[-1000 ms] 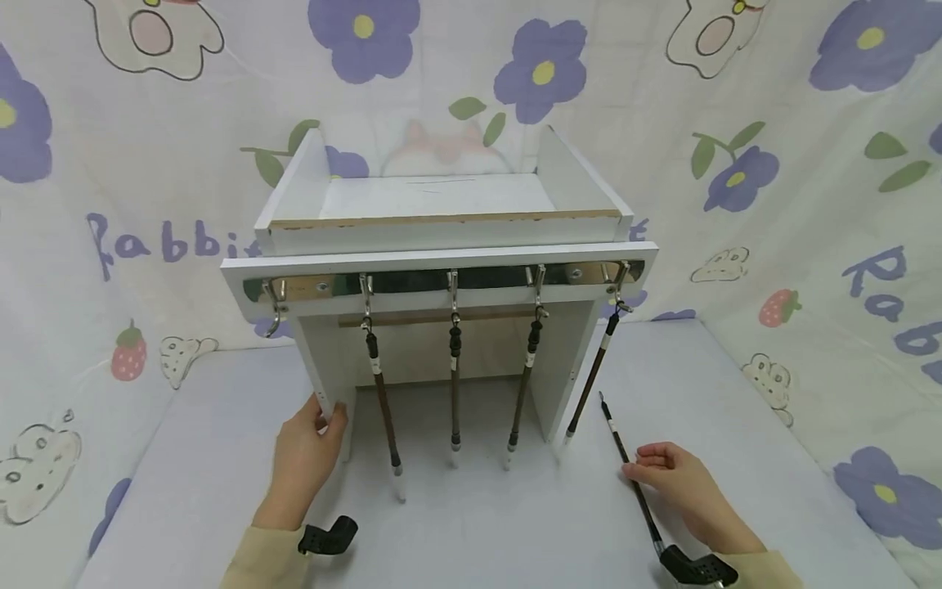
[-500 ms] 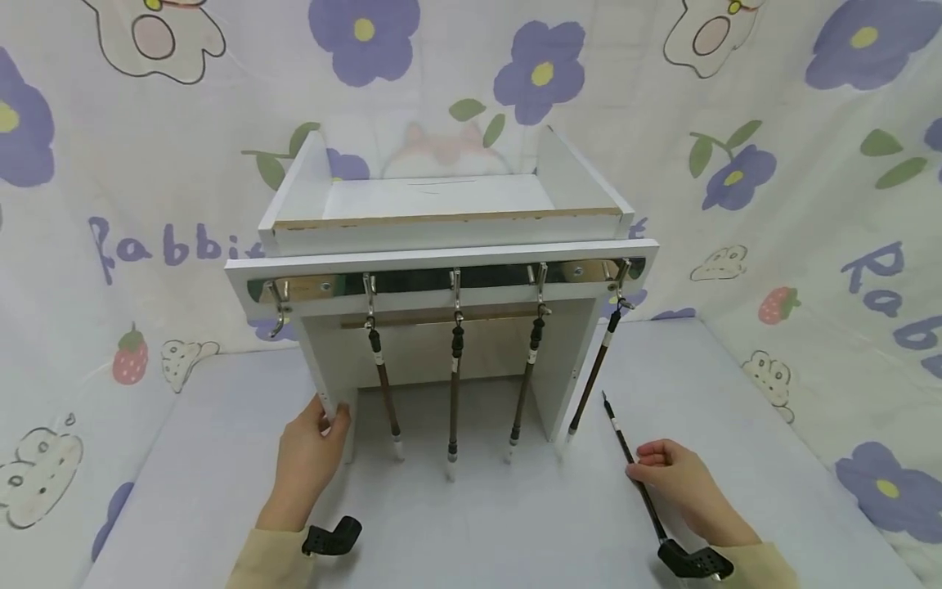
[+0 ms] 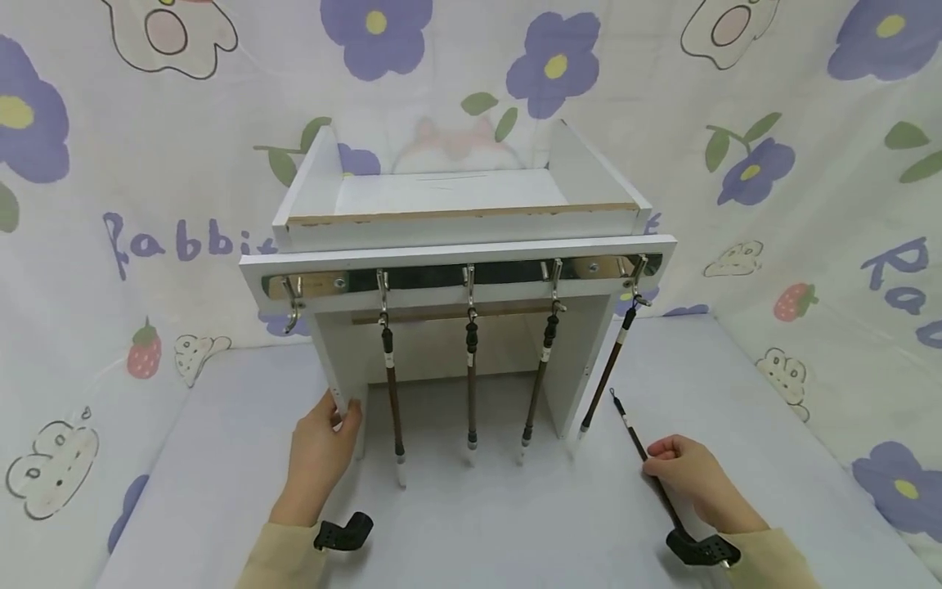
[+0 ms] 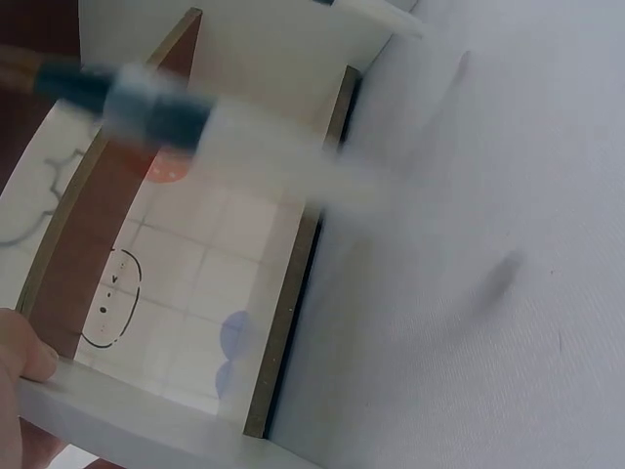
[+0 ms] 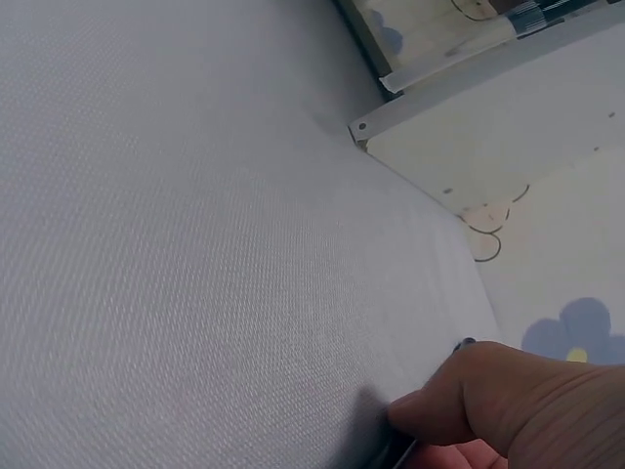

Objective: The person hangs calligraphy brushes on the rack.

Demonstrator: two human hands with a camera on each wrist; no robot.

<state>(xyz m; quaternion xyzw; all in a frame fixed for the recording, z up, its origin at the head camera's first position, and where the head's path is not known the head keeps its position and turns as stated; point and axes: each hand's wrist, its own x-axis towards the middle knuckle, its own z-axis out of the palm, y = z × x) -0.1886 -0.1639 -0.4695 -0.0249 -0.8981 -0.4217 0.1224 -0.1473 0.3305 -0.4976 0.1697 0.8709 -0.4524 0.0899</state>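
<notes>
In the head view my left hand (image 3: 316, 458) grips the left side panel (image 3: 334, 368) of a white shelf (image 3: 456, 248), thumb on the inner face. My right hand (image 3: 695, 474) pinches a dark calligraphy brush (image 3: 637, 442) by its handle, low over the table at right; its looped end points toward the shelf. In the right wrist view the fingers (image 5: 459, 391) mostly hide that brush. Several brushes (image 3: 472, 384) hang tip down from hooks on a mirrored metal strip (image 3: 427, 276). The leftmost hook (image 3: 292, 307) bears nothing. One hanging brush (image 4: 156, 112) looks blurred in the left wrist view.
The shelf stands on a white-covered table (image 3: 515, 523), its upper tray (image 3: 449, 192) open on top. A patterned cloth (image 3: 456, 49) with flowers and rabbits hangs behind. The hanging brushes fill the space before the shelf's opening.
The hanging brushes swing slightly. The head view has shifted a little, so everything appears farther right. Both hands keep their holds, the left on the panel and the right on the brush.
</notes>
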